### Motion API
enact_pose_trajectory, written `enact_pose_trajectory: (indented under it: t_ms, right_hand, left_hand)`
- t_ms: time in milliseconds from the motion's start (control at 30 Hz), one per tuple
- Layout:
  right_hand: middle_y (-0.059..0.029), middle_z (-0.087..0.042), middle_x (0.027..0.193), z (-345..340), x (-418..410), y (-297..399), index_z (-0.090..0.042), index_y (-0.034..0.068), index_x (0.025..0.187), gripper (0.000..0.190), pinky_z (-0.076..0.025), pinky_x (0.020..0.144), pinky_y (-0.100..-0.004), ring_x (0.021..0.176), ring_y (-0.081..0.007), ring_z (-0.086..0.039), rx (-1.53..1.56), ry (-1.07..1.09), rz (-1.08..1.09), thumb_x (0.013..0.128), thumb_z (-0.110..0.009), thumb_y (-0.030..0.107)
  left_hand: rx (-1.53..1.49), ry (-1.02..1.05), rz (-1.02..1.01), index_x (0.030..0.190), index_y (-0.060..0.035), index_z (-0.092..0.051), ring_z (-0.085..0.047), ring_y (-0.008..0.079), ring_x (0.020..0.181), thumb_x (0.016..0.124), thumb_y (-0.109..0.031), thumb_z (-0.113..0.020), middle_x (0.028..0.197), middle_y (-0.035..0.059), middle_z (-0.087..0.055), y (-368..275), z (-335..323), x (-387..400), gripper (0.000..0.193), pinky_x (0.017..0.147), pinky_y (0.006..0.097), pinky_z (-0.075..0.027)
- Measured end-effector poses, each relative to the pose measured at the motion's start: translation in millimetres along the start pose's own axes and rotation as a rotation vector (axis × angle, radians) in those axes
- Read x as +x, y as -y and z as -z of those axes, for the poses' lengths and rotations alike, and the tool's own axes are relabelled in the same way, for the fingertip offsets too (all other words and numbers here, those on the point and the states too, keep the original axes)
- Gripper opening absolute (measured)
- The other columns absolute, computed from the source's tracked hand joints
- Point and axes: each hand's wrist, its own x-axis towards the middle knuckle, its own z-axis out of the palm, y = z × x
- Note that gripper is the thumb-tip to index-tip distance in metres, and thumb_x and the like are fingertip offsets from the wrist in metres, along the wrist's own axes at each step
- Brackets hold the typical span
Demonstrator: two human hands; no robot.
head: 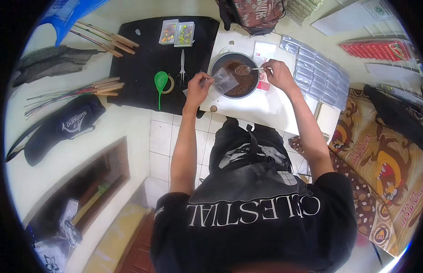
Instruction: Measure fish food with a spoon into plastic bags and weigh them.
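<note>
A round dark pan point(217, 61) full of small brown pellets point(244, 83) stands on the white table in front of me. My left hand point(199, 89) pinches a clear plastic bag point(226, 81) by one edge, and the bag reaches over the pan's left side. From the right, my right hand point(278, 73) grips the handle of a metal spoon point(243, 70). Pellets fill the spoon's bowl, which is above the pellets in the pan, close to the bag. Whether the bag holds anything is hard to see.
Left, a black surface point(136, 78) bears scissors point(182, 70), a green scoop point(161, 82), a tape roll point(170, 84) and two small clear boxes point(184, 34). Behind the pan lies a red and white packet point(264, 85). Rows of filled silvery packets point(314, 73) cover the table's right side.
</note>
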Motion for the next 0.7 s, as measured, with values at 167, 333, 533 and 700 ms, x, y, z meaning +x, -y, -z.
enact_pose_trajectory:
  t_ms: [167, 333, 533, 700]
  right_hand:
    - [-0.0218, -0.065, 0.089, 10.4, -7.6, 0.8, -0.070, 0.002, 0.088, 0.018, -0.050, 0.076, -0.0428, 0.083, -0.0378, -0.063, 0.026, -0.054, 0.014, 0.075, -0.058, 0.004]
    - [-0.0216, -0.065, 0.086, 14.3, -10.3, 9.0, -0.070, 0.001, 0.087, 0.018, -0.049, 0.076, -0.0429, 0.083, -0.0380, -0.063, 0.013, -0.017, -0.002, 0.075, -0.058, 0.005]
    - [-0.0202, -0.065, 0.082, 9.1, -9.6, 12.8, -0.070, 0.002, 0.086, 0.016, -0.049, 0.074, -0.0443, 0.080, -0.0363, -0.063, -0.015, -0.011, 0.008, 0.075, -0.059, 0.006]
    - [-0.0156, -0.063, 0.082, 0.1, -9.0, 33.8, -0.070, 0.004, 0.087, 0.015, -0.050, 0.069, -0.0435, 0.077, -0.0336, -0.063, -0.083, 0.026, 0.101, 0.078, -0.059, 0.009]
  left_hand:
    - [0.039, 0.077, -0.004, 0.083, -0.0012, -0.058, -0.048, 0.0063, 0.068, 0.084, -0.006, -0.065, 0.073, -0.0001, -0.056, 4.8, -11.1, 13.4, 0.009, 0.064, 0.0216, -0.039]
    - [-0.008, 0.103, 0.000, 0.082, -0.0018, -0.058, -0.049, 0.0060, 0.069, 0.084, -0.006, -0.064, 0.072, -0.0003, -0.057, 5.7, -21.3, 18.7, 0.008, 0.065, 0.0218, -0.040]
    - [-0.141, 0.131, 0.062, 0.084, -0.0015, -0.059, -0.053, 0.0062, 0.073, 0.086, -0.007, -0.064, 0.075, 0.0005, -0.060, 6.4, -34.1, 20.2, 0.007, 0.070, 0.0224, -0.043]
    - [-0.227, 0.117, 0.074, 0.085, -0.0003, -0.058, -0.057, 0.0088, 0.076, 0.086, -0.003, -0.062, 0.078, 0.0043, -0.063, 10.2, -43.7, 20.1, 0.005, 0.072, 0.0241, -0.045]
